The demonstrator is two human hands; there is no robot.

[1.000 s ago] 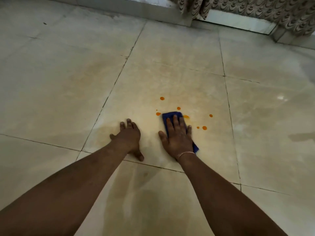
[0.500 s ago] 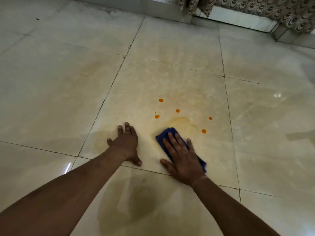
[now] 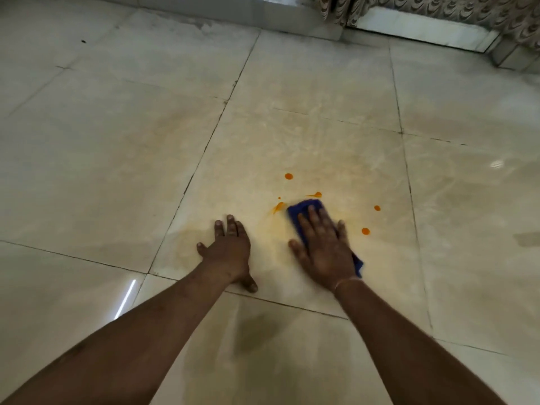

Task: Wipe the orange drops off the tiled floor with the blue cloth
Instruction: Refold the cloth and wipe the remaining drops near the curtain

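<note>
My right hand point(image 3: 323, 249) presses flat on the blue cloth point(image 3: 304, 207), which shows past my fingertips and at my wrist. Several orange drops lie on the beige tiled floor point(image 3: 292, 135): a round drop point(image 3: 288, 176) farthest away, a smeared drop point(image 3: 317, 195) just beyond the cloth, a streaked drop point(image 3: 278, 206) at its left, and two round drops point(image 3: 377, 208) point(image 3: 365, 231) to its right. A faint orange film covers the tile between my hands. My left hand point(image 3: 230, 249) rests flat on the floor, fingers spread, holding nothing.
A wall base and a step point(image 3: 263, 13) run along the far edge. A patterned curtain point(image 3: 438, 7) hangs at the top right over a pale sill point(image 3: 423, 27). Dark grout lines cross the floor around the stained tile.
My right hand has pushed the cloth forward again from near the grout line to the drops. Two drops by the cloth are now smeared into streaks. My left hand has stayed planted.
</note>
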